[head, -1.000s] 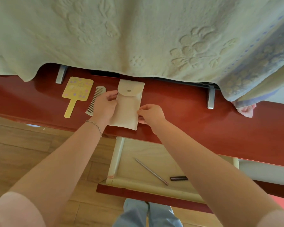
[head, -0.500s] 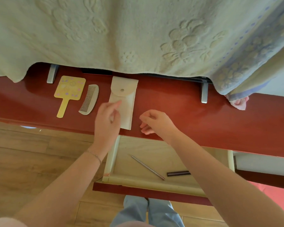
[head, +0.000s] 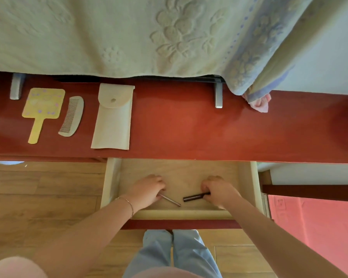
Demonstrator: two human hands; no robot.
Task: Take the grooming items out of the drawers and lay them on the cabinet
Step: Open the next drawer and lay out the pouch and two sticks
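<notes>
A pale green embossed blanket hung over the back of the long glossy red cabinet top, and below the cabinet's front edge the pale wooden drawer stood pulled out above the wood-plank floor. On the cabinet top, towards its left end, a cream fabric pouch with a snap flap lay flat, with a yellow paddle-shaped hand mirror at the far left and a grey curved comb between the two, none of them touching. Inside the drawer both hands reached down. The left hand had its fingers curled around one end of a thin grey metal stick, whose other end pointed toward the drawer's front. The right hand gripped, with curled fingers, the right end of a short dark brown stick lying on the drawer floor, its free tip close to the metal stick's.
</notes>
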